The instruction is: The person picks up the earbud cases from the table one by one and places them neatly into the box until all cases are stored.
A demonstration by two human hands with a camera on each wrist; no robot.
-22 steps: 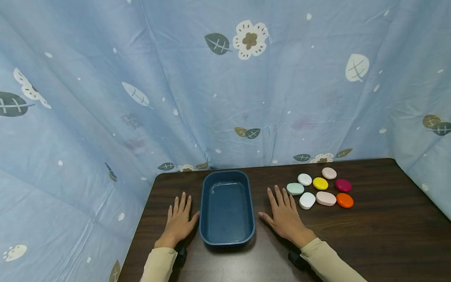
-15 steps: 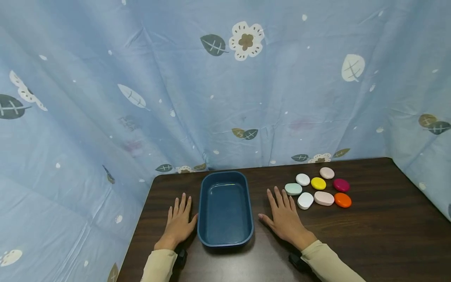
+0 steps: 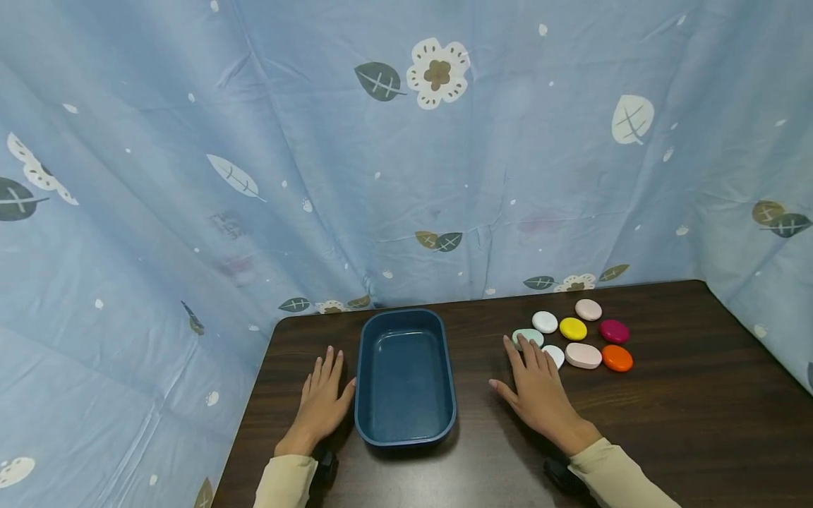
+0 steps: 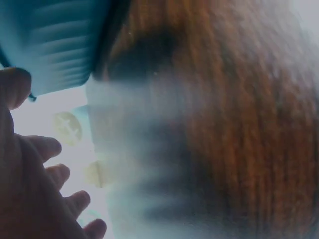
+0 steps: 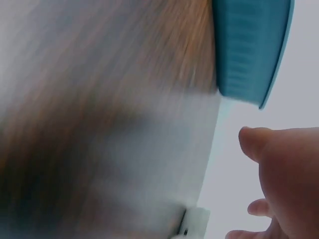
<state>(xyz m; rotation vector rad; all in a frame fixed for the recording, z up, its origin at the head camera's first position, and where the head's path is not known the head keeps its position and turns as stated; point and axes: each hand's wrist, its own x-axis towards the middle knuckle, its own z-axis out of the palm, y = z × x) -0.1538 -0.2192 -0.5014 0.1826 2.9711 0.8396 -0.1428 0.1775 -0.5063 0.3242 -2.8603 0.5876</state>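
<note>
Reaching stage, I judge. Head view: right hand (image 3: 540, 391) flat, fingers straight, holding nothing, fingertips over mint stone (image 3: 524, 334) and white stone (image 3: 556, 353); left hand (image 3: 322, 400) flat on desk (image 3: 667, 416) beside blue tray (image 3: 405, 377). Wrist views: blurred, tray edge only. Next calls for pinching one stone.

Left hand (image 4: 25, 189) flat, fingers relaxed; blue tub (image 4: 50, 40) upper left; blurred dark wood tabletop (image 4: 234, 114) fills right.
</note>
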